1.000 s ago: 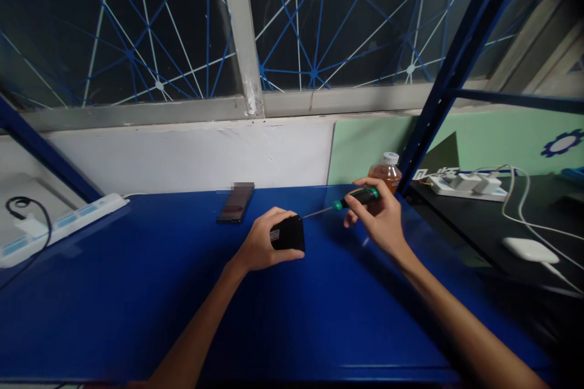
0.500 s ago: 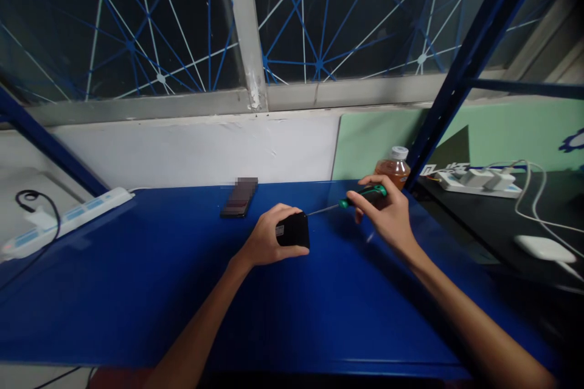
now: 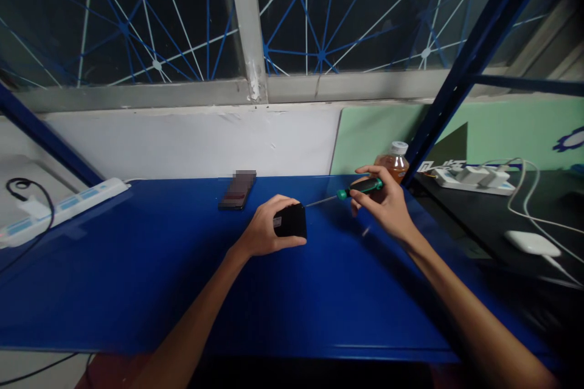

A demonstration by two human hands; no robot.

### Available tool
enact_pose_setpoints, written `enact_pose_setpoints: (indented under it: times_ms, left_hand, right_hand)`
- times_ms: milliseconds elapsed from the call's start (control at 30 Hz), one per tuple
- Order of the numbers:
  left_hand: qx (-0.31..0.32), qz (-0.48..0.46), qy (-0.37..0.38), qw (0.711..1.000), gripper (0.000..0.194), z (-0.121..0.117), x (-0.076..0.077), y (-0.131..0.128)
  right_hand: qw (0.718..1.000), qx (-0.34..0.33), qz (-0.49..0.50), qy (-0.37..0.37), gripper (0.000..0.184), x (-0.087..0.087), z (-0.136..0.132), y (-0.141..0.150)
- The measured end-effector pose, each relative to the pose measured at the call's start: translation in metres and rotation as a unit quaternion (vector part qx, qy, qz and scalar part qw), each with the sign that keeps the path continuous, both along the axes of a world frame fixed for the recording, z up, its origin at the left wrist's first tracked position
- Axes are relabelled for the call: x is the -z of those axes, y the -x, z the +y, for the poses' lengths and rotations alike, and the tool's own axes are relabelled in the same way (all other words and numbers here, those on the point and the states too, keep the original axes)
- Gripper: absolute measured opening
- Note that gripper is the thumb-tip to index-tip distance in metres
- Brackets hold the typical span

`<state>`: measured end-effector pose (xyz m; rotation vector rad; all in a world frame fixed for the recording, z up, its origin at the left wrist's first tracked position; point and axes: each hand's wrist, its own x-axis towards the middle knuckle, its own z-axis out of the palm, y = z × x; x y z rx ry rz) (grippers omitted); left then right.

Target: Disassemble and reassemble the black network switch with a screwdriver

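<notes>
My left hand [image 3: 264,231] is wrapped round a small black box-shaped device [image 3: 291,220] with a white label, held just above the blue table [image 3: 137,267]. My right hand [image 3: 385,206] pinches the green and black handle of a thin screwdriver [image 3: 353,189]. The metal shaft points left and its tip meets the upper right side of the black device.
A dark phone [image 3: 237,191] lies flat behind my left hand. A bottle of amber liquid [image 3: 393,161] stands at the table's back right. A white power strip [image 3: 59,209] lies far left. On the black desk to the right are another power strip with chargers [image 3: 474,177], cables and a white mouse [image 3: 531,243].
The view has shifted slightly, so everything sits a little higher in the picture. Both hands keep the same grip, with the screwdriver tip still at the device.
</notes>
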<state>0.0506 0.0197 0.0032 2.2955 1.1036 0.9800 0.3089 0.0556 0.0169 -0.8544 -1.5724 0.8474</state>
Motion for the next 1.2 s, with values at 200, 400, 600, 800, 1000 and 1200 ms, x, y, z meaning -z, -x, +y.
enact_pose_setpoints:
  times_ms: [200,400,600,800,1000,1200]
  left_hand:
    - [-0.001,0.0,-0.006,1.0,0.055,0.0,0.0,0.0]
    - [-0.001,-0.002,-0.007,1.0,0.056,0.0,0.0,0.001]
    - [0.001,0.004,-0.005,1.0,0.056,0.0,-0.001,0.001]
    - [-0.003,0.002,-0.005,1.0,0.054,-0.002,-0.003,0.0]
    - [-0.014,-0.014,-0.01,1.0,0.055,-0.001,-0.003,0.001]
    - [-0.017,-0.034,-0.015,0.999,0.054,-0.001,-0.007,0.001]
  right_hand:
    - [0.996,-0.082,0.018,0.027,0.055,-0.008,-0.001,-0.007]
    - [0.999,-0.043,-0.025,0.017,0.037,-0.005,-0.001,-0.006]
    - [0.999,-0.048,-0.015,0.012,0.041,-0.009,-0.003,-0.006]
    - [1.0,-0.022,-0.01,0.004,0.03,-0.012,-0.005,-0.005]
    - [0.999,-0.031,0.017,0.018,0.024,-0.004,-0.003,-0.002]
    - [0.999,-0.018,0.046,0.012,0.027,-0.005,-0.007,0.002]
